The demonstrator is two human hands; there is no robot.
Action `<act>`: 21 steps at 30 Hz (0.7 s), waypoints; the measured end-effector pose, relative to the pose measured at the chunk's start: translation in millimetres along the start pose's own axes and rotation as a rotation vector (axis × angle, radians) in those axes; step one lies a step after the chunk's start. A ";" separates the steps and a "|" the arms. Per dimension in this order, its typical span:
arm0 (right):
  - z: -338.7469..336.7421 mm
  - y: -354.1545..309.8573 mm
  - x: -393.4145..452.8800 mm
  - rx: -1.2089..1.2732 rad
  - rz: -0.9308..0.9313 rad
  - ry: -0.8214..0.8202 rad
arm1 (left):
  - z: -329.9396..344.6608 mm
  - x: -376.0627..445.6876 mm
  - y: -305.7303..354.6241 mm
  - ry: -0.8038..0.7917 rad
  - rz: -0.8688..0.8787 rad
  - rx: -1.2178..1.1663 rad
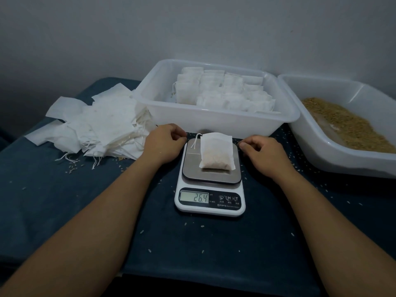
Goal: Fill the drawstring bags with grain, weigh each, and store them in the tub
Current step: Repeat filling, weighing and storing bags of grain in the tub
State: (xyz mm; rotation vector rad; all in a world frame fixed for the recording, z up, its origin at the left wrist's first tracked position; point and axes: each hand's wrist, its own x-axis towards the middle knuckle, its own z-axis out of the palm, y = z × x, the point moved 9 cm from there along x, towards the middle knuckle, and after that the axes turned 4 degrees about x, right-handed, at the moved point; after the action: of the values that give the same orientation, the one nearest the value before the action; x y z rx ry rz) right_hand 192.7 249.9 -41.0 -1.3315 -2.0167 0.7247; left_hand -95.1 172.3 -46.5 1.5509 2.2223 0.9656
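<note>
A filled white drawstring bag lies on the steel platform of a digital scale, whose display reads 26.4. My left hand rests on the table just left of the scale, fingers loosely curled and holding nothing. My right hand lies just right of the scale, also loosely curled and empty. Neither hand touches the bag. Behind the scale stands a white tub with several filled bags stacked inside. A second white tub at the right holds loose brown grain.
A heap of empty white drawstring bags lies on the dark blue table at the left. Stray grains are scattered over the tabletop around the scale. A grey wall stands close behind the tubs.
</note>
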 end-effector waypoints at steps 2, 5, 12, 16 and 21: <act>-0.2 -0.4 0.1 0.001 -0.003 0.000 | 0.2 -0.1 1.0 0.000 0.006 0.003; 0.0 -0.8 0.3 0.002 -0.005 -0.003 | -0.5 0.0 1.4 0.003 0.007 0.000; -5.3 -4.8 -0.2 0.139 -0.027 0.080 | 0.4 -0.7 2.1 -0.002 0.007 0.002; 1.8 -15.5 -2.5 0.242 -0.048 0.076 | 1.0 -0.5 1.8 -0.006 0.004 -0.008; 9.7 -22.6 -1.5 0.259 -0.040 0.097 | 2.3 -0.2 0.4 -0.002 0.000 -0.013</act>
State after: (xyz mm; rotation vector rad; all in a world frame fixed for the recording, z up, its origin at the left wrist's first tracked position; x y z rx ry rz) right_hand 172.5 239.6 -31.3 -1.1500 -1.7993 0.8539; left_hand -93.5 173.0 -48.0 1.5453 2.2101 0.9756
